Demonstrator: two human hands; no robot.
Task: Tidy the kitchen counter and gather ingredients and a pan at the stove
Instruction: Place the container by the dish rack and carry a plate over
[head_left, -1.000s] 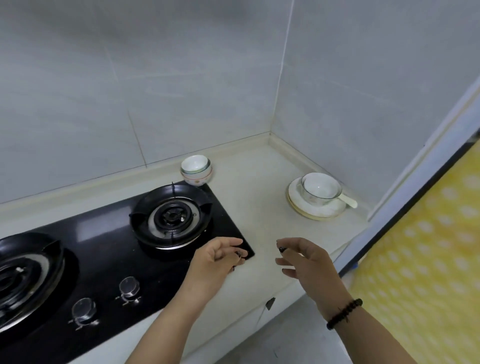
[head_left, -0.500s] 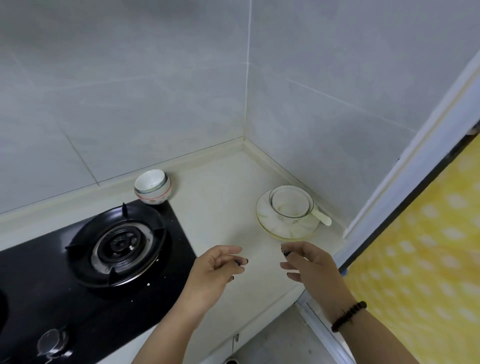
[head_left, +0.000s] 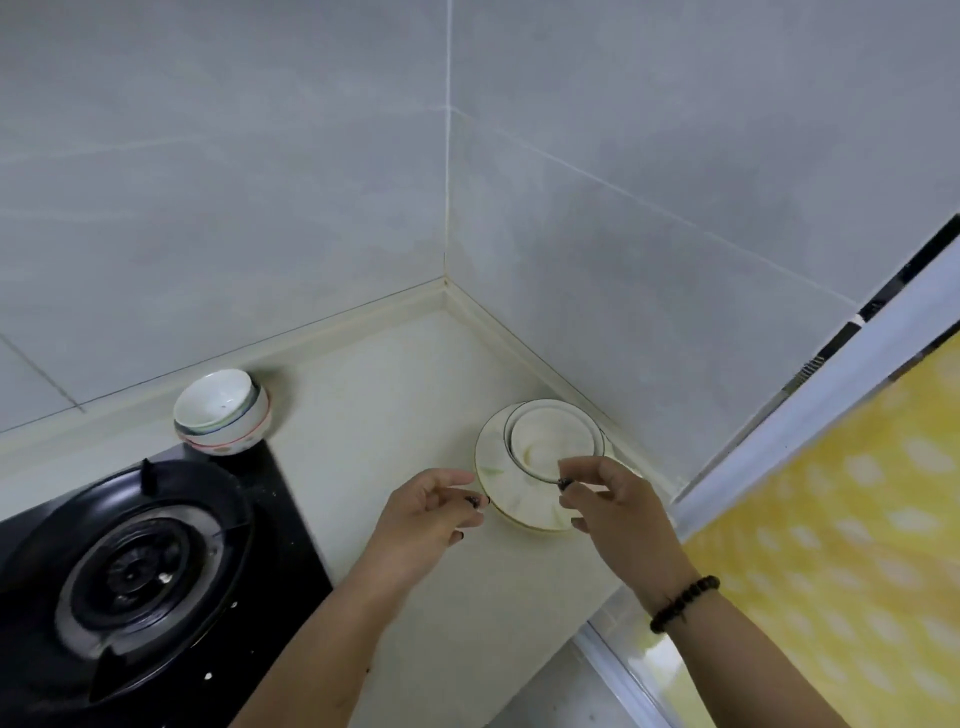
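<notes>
A clear glass bowl (head_left: 550, 436) sits on a cream plate (head_left: 496, 486) in the counter's right corner. My right hand (head_left: 621, 512) hovers over the plate's near side, its loosely curled fingertips at the bowl's near rim; no firm grip shows. My left hand (head_left: 428, 517) hangs just left of the plate, fingers relaxed and holding nothing. Two stacked white bowls (head_left: 223, 415) stand by the back wall, beside the black gas stove (head_left: 140, 566). No pan or ingredients are in view.
The cream counter (head_left: 374, 405) runs between the stove and the plate, closed in by tiled walls behind and to the right. A door frame (head_left: 810, 415) and a yellow dotted panel (head_left: 841, 519) border the right side. The counter's front edge drops off below my forearms.
The view swung right, so the stove slid left and the control knobs left the frame. Both hands moved forward to the plate; my right hand now covers the spoon handle.
</notes>
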